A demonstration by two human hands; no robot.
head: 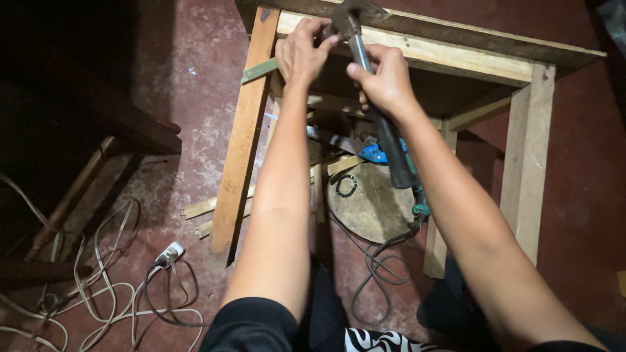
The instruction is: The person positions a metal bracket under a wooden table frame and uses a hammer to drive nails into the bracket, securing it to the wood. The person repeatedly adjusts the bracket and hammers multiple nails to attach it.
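Both grips busy up at the far edge of the wooden frame (417, 49). Left hand (301, 53) curled over the top rail, fingers pinched around something small right by the hammer head; too small and hidden to tell what. Just left of that hand, a flat greenish metal strip (259, 70) poking out across the slanted plank (242, 137). Right hand (386, 81) clenched around the hammer (360, 55), wrapped on the metal shaft just below the head, head touching the rail beside the left fingers, dark handle running back toward the near side along the right forearm.

Far left, in shadow, dark wooden furniture (98, 124). Near left on the red floor (189, 85), a tangle of pale cables with a white plug (171, 251). Between the two forearms, under the frame, loose wood offcuts (202, 208), a round wooden disc (372, 202) with a small beaded ring (346, 186) lying on it, and a blue tool (377, 154) just beyond the disc. Dark cord (375, 274) looping down from there toward the near side. Right side: upright pale leg (528, 163) of the frame, standing well apart from the hands.
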